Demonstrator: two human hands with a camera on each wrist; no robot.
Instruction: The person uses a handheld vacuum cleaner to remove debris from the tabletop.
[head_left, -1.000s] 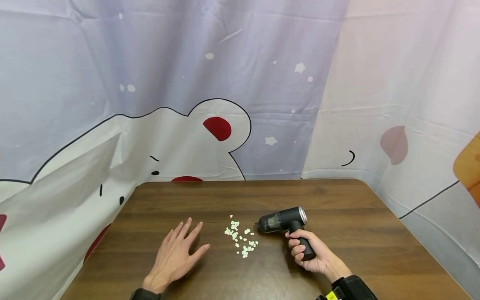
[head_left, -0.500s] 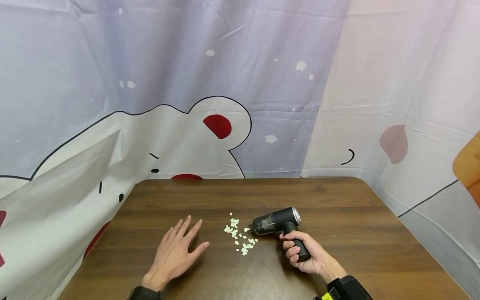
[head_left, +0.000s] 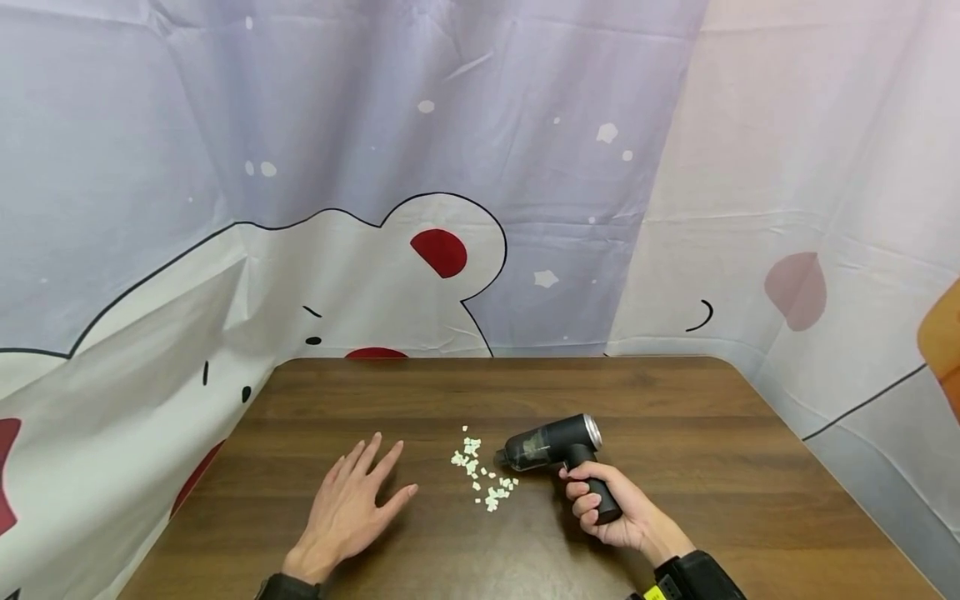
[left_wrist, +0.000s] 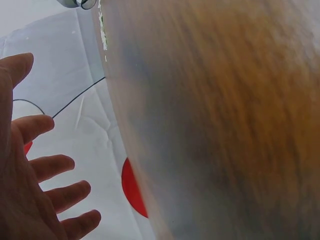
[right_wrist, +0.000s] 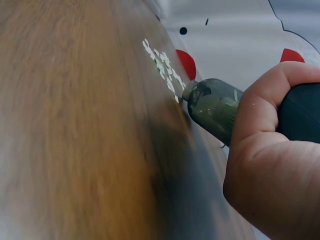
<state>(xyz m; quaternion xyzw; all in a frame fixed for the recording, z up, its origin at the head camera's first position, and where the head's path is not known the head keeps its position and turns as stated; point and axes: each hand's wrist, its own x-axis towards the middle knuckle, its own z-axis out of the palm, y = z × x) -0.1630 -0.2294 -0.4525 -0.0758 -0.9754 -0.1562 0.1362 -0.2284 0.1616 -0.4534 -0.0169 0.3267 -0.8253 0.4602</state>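
My right hand (head_left: 611, 508) grips the handle of a black handheld vacuum cleaner (head_left: 555, 443), fingers wrapped round it. The nozzle points left, close beside a scatter of small pale paper scraps (head_left: 483, 473) on the table. In the right wrist view the clear dust cup (right_wrist: 215, 107) shows a few pale bits inside, and its tip is near the paper scraps (right_wrist: 162, 67). Left of the scraps, my left hand (head_left: 348, 508) is spread with straight fingers and holds nothing. The left wrist view shows those fingers (left_wrist: 52, 167) apart, over the tabletop.
The brown wooden table (head_left: 360, 400) has rounded far corners. Behind it and along both sides hangs a printed curtain (head_left: 562, 208) with a cartoon pattern, reaching close to the table's edges.
The vacuum cleaner has moved left to the scraps with my right hand. A few scraps nearest its nozzle are gone from the table. My left hand has stayed in place.
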